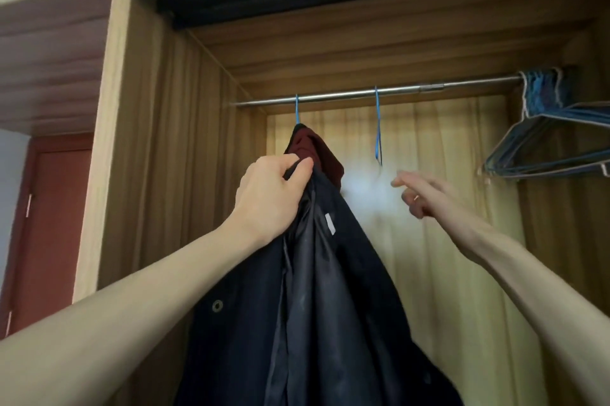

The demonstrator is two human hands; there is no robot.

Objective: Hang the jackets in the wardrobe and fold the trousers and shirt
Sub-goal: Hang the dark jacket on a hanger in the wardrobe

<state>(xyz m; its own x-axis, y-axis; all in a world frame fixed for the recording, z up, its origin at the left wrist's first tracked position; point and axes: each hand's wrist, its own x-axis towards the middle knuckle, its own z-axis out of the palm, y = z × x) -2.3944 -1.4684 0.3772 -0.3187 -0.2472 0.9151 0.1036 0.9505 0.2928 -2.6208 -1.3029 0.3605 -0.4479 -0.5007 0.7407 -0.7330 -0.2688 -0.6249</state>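
A dark navy jacket [330, 290] with a dark red collar lining hangs from a blue hanger hook [297, 110] on the metal wardrobe rail [346, 95]. My left hand [269, 194] grips the jacket's fabric just below the collar. My right hand [419, 194] is in the air to the right of the jacket, blurred, fingers loosely bent and holding nothing. It sits just below a second blue hanger [378, 128] that hangs from the rail without clothing on it.
A bunch of several blue wire hangers [544, 134] hangs at the rail's right end. A beige curtain [445, 240] forms the wardrobe's back. Wooden side walls [158, 174] frame the opening; a reddish door [56, 224] stands at the left.
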